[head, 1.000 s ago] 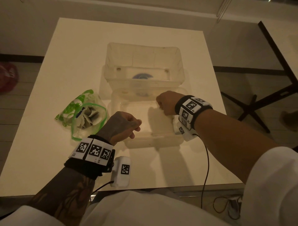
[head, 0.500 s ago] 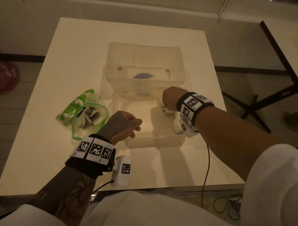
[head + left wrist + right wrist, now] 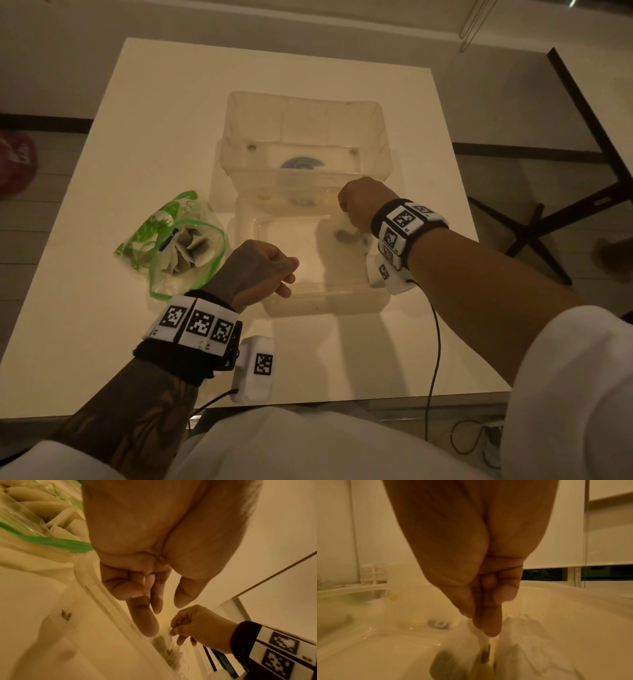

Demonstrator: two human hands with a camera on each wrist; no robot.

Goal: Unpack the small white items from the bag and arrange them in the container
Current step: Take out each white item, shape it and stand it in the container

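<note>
**A:** where are things at? The bag (image 3: 171, 246) of small white items (image 3: 56, 524) lies open near the desk's (image 3: 102, 325) left edge, container (image 3: 308, 260) mid-desk.

**B:** right hand (image 3: 359, 205) pinches one packet (image 3: 477, 641) low at the container's right side; left hand (image 3: 257, 270) hangs loosely curled, holding nothing. I'd set it flat against the wall, then let go, so rows stay tidy.

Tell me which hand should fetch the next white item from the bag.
Left. The left hand hovers loosely curled, holding nothing, right beside the open bag; the right hand is across the container, fingers down at a white item.
</note>
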